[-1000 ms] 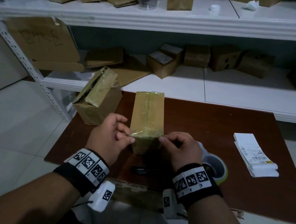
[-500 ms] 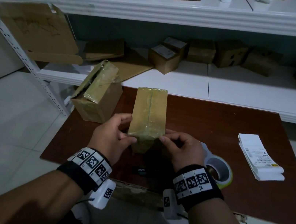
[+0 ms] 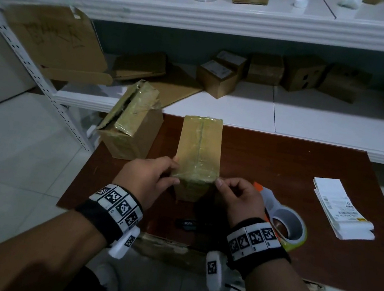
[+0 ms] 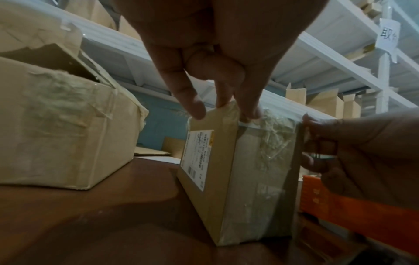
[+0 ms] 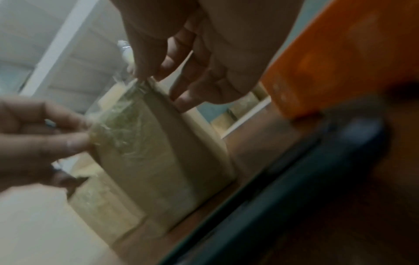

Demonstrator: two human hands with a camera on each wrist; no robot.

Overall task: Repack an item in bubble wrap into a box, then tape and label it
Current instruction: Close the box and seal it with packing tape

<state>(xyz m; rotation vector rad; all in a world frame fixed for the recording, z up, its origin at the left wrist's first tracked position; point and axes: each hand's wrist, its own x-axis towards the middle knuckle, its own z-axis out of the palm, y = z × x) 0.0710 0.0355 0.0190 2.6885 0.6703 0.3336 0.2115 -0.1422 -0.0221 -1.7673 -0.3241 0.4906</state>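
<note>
Both forearms reach forward side by side, each wrist bound by a black strap with black-and-white square markers. The left hand (image 3: 149, 176) sits knuckles-up at the near left top corner of the tall tape-wrapped brown cardboard box (image 3: 198, 151), thumb and fingertips (image 4: 250, 112) pinching the box's edge. The right hand (image 3: 240, 197) is curled at the near right corner, thumb and forefinger pinched on the clear tape there, its other fingers folded toward the palm.

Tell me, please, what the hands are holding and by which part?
Both hold the box at its near top corners: left hand pinches the left corner, right hand the right.
</note>
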